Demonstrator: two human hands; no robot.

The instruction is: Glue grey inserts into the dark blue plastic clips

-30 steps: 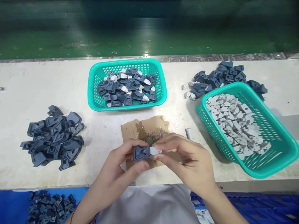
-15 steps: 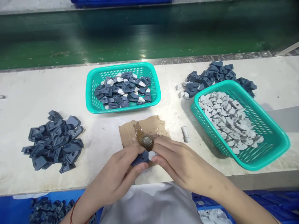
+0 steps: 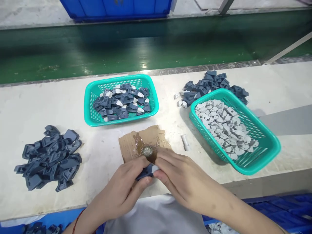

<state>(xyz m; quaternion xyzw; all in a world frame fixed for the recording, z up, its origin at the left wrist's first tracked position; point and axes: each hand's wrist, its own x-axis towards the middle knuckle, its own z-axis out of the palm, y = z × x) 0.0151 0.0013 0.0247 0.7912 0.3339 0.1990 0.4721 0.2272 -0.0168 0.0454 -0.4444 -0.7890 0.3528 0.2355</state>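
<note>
My left hand point(image 3: 125, 183) is closed on a dark blue-grey plastic part point(image 3: 145, 171), held low over the near edge of a cardboard piece point(image 3: 128, 144). A small white plastic piece point(image 3: 154, 168) meets the right end of that part. The fingers of my right hand point(image 3: 180, 175) pinch the white piece; how far it sits inside the dark part is hidden. Just beyond my fingertips, a small round metal object point(image 3: 147, 151) rests on a wet brown patch of the cardboard.
A green basket point(image 3: 87, 112) holds dark parts with white ends. Another green basket point(image 3: 270, 143), at right, holds loose white pieces. Dark parts lie in a left pile point(image 3: 55, 156) and a back-right pile point(image 3: 207, 84). A white cylinder point(image 3: 185, 142) lies right of the cardboard.
The view has shifted, showing more of the blue crate at the back. The white piece and dark part look closer together, with less of the white piece showing between my hands.
</note>
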